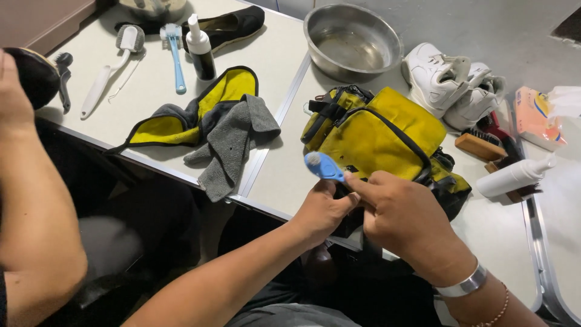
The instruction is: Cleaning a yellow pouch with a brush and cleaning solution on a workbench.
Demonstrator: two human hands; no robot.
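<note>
A yellow bag with black trim (378, 136) lies on the white table (284, 175), near its front edge. My left hand (324, 209) holds a small blue brush (324, 166) with a white tuft against the bag's near end. My right hand (405, 218), with a silver bracelet on its wrist, curls over the bag's dark near corner. Its index finger reaches to the brush's handle. The part of the bag under both hands is hidden.
A grey and yellow cloth (212, 121), long-handled brushes (175, 54), a spray bottle (200, 48) and a black shoe (233, 27) lie left. A steel bowl (351, 39), white sneakers (454, 82), wooden brushes (481, 145), a white bottle (514, 175) and tissues (535, 118) are right. Another person's arm (30, 200) holds a dark shoe (33, 75) far left.
</note>
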